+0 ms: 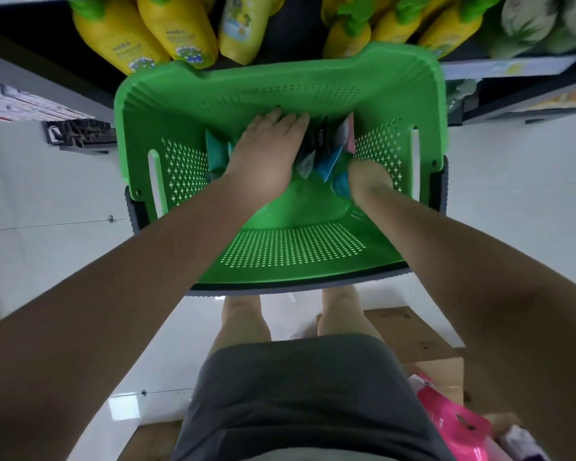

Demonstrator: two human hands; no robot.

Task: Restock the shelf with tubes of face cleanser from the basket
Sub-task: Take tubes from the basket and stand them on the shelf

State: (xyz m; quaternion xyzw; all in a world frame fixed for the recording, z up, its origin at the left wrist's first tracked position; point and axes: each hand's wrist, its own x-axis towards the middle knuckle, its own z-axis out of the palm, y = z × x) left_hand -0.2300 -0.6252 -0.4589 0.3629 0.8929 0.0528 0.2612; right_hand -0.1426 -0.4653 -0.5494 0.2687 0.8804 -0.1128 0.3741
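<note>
Both forearms in green basket (pixel 280 78), left hand (pixel 266 144) flat on tubes (pixel 316 151), right hand (pixel 366 176) grip unclear

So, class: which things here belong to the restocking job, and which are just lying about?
Job: green basket; tubes inside it; left hand; right hand; shelf.

Lying about: yellow bottles; cardboard; pink bag.

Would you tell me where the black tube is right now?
In the head view, the black tube stands inside the green plastic basket, just right of the left hand.
</note>
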